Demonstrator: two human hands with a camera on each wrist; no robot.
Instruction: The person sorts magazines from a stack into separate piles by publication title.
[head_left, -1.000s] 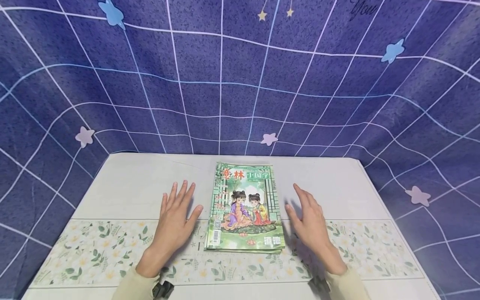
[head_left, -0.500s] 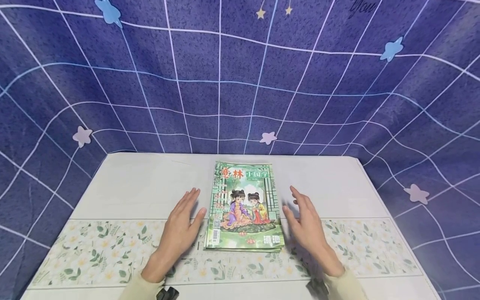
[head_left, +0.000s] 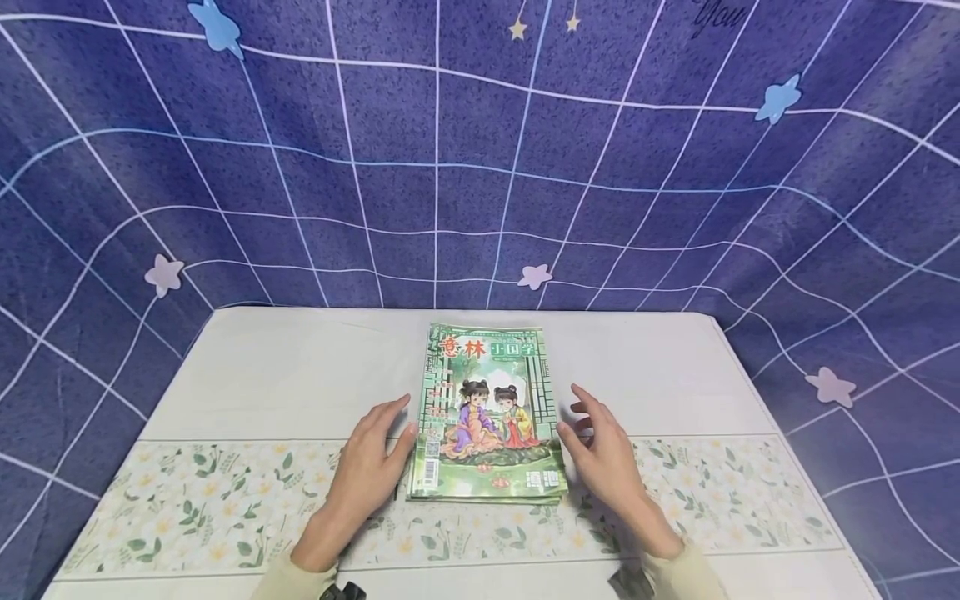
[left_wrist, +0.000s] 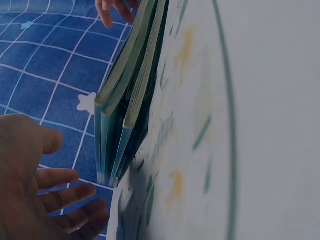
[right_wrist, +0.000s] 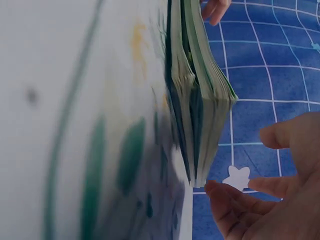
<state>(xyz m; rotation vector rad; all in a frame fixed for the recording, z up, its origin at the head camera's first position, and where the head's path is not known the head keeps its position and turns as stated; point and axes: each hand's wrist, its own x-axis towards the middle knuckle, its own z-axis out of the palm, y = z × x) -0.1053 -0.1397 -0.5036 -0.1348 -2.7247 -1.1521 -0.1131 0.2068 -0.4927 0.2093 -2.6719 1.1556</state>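
A small stack of green magazines (head_left: 487, 417) lies flat on the table, its top cover showing two illustrated figures and red and white lettering. Just off the stack's left side is my left hand (head_left: 372, 458), fingers slightly bent and thumb spread, holding nothing. On the opposite side my right hand (head_left: 606, 458) has loosely bent fingers and is likewise without anything in its grasp. The left wrist view shows the magazines' spines (left_wrist: 125, 105) beside the left fingers. Page edges (right_wrist: 207, 120) face the right hand (right_wrist: 280, 185); whether its fingertips touch them I cannot tell.
The white table (head_left: 300, 358) carries a band of floral print (head_left: 225, 500) across its front. Behind and at both sides hangs a blue grid-patterned curtain (head_left: 480, 200) with stars. Black straps or mounts (head_left: 630, 581) sit at both wrists.
Both hands have come inward, closer to the magazines' two sides, and their fingers have bent a little more. The stack stays in place; the head view has shifted slightly.
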